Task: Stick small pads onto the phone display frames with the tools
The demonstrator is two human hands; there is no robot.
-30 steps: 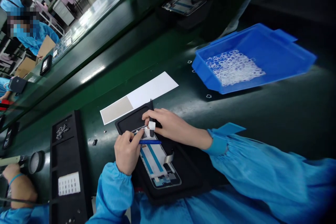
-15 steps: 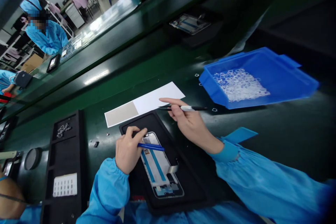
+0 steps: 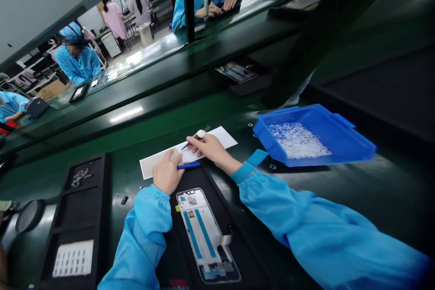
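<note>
A blue bin [image 3: 343, 139] and black tray [image 3: 76, 208] flank the sheet [image 3: 224, 137].

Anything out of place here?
Yes: a few small white pieces lie on the bench outside the blue bin of similar ones, likely strays. Small dark bits also lie loose beside the black tray.

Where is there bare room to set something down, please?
The green bench between the blue bin and right sleeve looks bare save one loose white piece; the black tray also has a bare middle compartment. The white card is crowded by the left hand and right hand.
</note>
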